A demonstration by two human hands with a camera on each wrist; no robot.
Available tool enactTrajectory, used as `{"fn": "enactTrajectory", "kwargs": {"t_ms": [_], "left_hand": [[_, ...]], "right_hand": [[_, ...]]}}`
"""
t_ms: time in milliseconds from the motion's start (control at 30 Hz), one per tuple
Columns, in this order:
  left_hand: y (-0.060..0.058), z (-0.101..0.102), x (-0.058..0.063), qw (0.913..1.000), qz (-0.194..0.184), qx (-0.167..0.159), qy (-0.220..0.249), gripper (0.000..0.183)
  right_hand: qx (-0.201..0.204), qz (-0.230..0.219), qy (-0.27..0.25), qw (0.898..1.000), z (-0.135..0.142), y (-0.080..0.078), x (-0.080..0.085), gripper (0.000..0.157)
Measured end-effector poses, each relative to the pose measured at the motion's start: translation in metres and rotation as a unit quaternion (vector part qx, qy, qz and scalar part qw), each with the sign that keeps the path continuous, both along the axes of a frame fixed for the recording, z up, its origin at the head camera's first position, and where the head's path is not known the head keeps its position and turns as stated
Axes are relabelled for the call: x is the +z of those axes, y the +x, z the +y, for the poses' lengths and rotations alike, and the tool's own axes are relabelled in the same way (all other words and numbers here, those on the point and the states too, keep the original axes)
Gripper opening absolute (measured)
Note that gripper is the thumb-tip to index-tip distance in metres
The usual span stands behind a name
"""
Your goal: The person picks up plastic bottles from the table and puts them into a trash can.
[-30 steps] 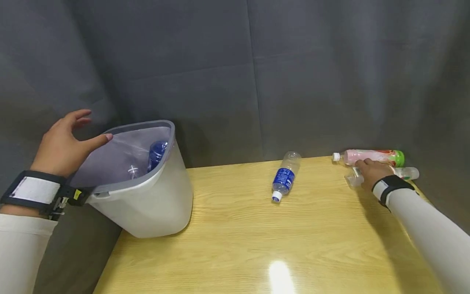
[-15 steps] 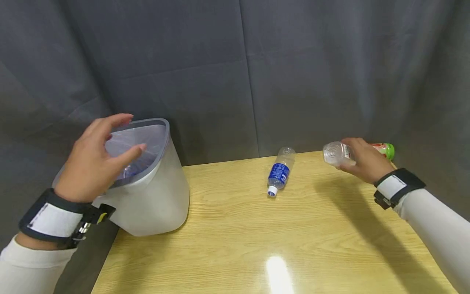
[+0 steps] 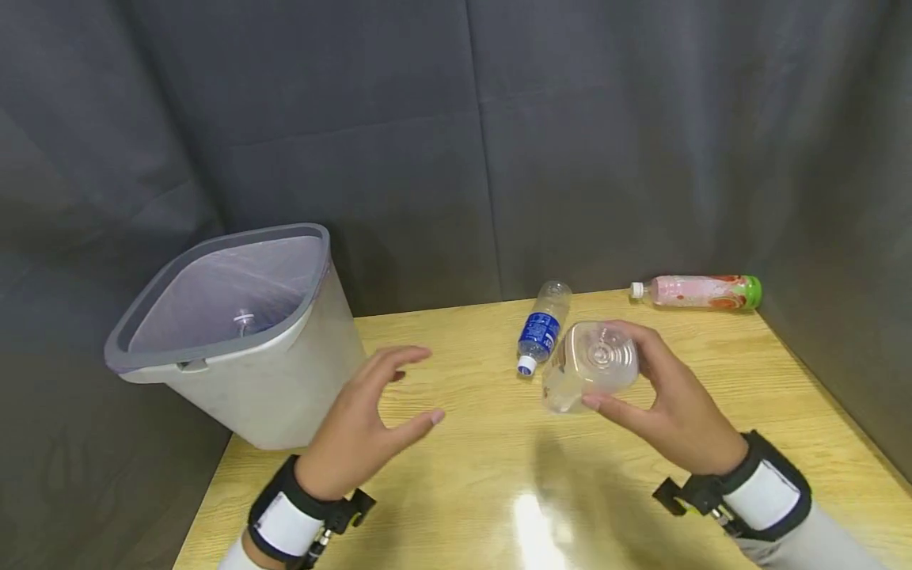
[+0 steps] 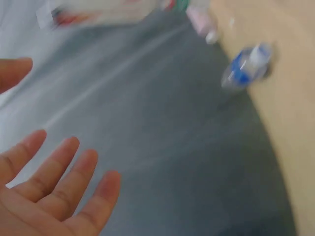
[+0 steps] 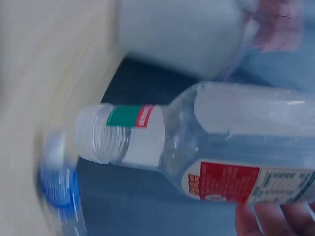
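Observation:
My right hand (image 3: 677, 404) grips a clear plastic bottle (image 3: 594, 364) near its base, with the base turned toward the head camera. In the right wrist view this bottle (image 5: 236, 132) shows a red and white label, a green band at the neck and a whitish cap. My left hand (image 3: 370, 419) hovers over the table with thumb and fingers spread and nothing between them. In the left wrist view the fingers (image 4: 64, 182) are apart, and the held bottle (image 4: 108, 12) is blurred at the top edge.
A white bin (image 3: 313, 380) with a grey rim and liner stands at the left, a clear bottle inside. A blue-labelled bottle (image 3: 540, 332) lies mid-table. Farther right lies a pink bottle (image 3: 698, 291) with a green end. Dark curtain (image 3: 399, 158) hangs behind the table (image 3: 456, 475).
My right hand has lifted the clear bottle from beside the pink one and carried it left toward the middle. My left hand has moved right, from over the bin to over the table.

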State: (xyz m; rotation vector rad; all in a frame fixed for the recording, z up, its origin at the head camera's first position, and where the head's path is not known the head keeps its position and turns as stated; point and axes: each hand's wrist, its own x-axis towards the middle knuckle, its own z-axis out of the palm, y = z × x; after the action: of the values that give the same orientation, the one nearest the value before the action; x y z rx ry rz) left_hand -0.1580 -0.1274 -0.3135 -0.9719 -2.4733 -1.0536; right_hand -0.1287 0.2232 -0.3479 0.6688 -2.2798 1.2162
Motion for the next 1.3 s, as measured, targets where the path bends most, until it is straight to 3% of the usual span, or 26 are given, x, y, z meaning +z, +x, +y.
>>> {"fn": "enactTrajectory", "kwargs": {"t_ms": [133, 233, 333, 533, 633, 767, 1000, 1167, 1233, 1300], "left_hand": [[0.011, 0.020, -0.039, 0.9944, -0.102, -0.025, -0.013, 0.071], [0.017, 0.029, -0.063, 0.9841, -0.172, -0.045, 0.006, 0.080], [0.023, 0.038, -0.084, 0.9729, -0.218, -0.065, 0.039, 0.083], [0.035, 0.050, -0.112, 0.9490, -0.281, -0.081, 0.118, 0.072], [0.038, 0.055, -0.119, 0.9393, -0.300, -0.086, 0.142, 0.069], [0.038, 0.058, -0.121, 0.9356, -0.305, -0.089, 0.154, 0.068], [0.034, 0.049, -0.108, 0.9527, -0.268, -0.069, 0.126, 0.067], [0.025, 0.028, -0.084, 0.9650, -0.238, -0.019, 0.109, 0.071], [0.022, 0.013, -0.068, 0.9739, -0.201, 0.005, 0.105, 0.073], [0.019, -0.005, -0.049, 0.9836, -0.148, 0.030, 0.099, 0.073]], "right_hand": [[0.041, -0.069, -0.098, 0.992, -0.023, 0.021, -0.016, 0.072], [0.061, -0.107, -0.153, 0.980, -0.035, 0.032, -0.028, 0.067], [0.075, -0.126, -0.197, 0.969, -0.044, 0.039, -0.040, 0.064], [0.125, -0.157, -0.264, 0.943, -0.056, 0.044, -0.058, 0.062], [0.132, -0.159, -0.278, 0.938, -0.057, 0.044, -0.061, 0.061], [0.132, -0.157, -0.285, 0.936, -0.057, 0.044, -0.060, 0.060], [0.129, -0.166, -0.269, 0.940, -0.061, 0.041, -0.053, 0.062], [0.178, -0.140, -0.241, 0.944, -0.058, 0.027, -0.042, 0.060], [0.177, -0.134, -0.226, 0.949, -0.055, 0.016, -0.037, 0.055], [0.149, -0.143, -0.205, 0.957, -0.051, 0.002, -0.033, 0.049]]}}
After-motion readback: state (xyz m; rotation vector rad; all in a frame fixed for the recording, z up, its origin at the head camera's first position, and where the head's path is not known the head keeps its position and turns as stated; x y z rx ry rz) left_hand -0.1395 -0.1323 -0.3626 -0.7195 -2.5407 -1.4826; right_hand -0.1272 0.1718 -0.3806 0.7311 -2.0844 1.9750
